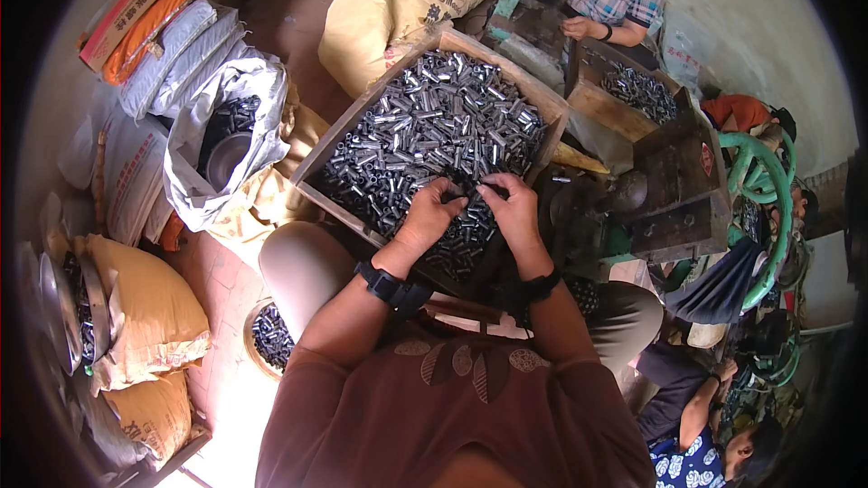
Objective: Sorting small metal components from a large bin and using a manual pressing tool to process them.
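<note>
In front of my lap, a square wooden box (511, 70) holds a heap of small silvery-grey metal tubes (434, 117). Over the near part of this heap, my left hand (429, 220) and my right hand (514, 213) are close together, thumbs and fingertips pinched toward each other. Something small and dark shows between the fingertips; it is too small and shaded to name. Loose tubes lie just below and around both hands. Each wrist wears a dark band.
Left of the box stands an open white sack (194, 154) with dark parts and a metal bowl (228, 161). A round container of tubes (271, 336) is by my left knee. On the right are a wooden tray (615, 113) and a green wheel (768, 217). Two people sit nearby.
</note>
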### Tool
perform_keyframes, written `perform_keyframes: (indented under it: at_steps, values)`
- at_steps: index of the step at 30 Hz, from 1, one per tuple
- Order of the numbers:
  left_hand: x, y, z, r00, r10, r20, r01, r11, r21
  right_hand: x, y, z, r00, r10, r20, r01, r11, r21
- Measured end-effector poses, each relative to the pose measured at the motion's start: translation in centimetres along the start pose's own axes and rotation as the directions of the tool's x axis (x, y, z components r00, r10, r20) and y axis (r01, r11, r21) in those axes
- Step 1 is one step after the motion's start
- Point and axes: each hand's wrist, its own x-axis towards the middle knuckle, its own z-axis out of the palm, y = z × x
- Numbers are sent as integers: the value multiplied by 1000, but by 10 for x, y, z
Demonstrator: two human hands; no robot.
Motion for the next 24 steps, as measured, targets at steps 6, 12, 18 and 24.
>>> perform_keyframes:
  at_steps: [6,12,18,24]
  values:
    - [-2,2,0,997,24,72,-12,987,-160,2,-14,-12,874,460,157,-480,762,435]
    - [-11,18,6,992,-108,72,126,934,-335,-11,-19,-30,853,447,269,-501,559,661]
    - [-33,37,33,926,-289,243,376,753,-540,-32,-25,-63,853,450,266,-490,512,706]
    - [-48,55,83,899,-266,347,415,768,-488,-68,-9,-111,850,481,214,-486,561,670]
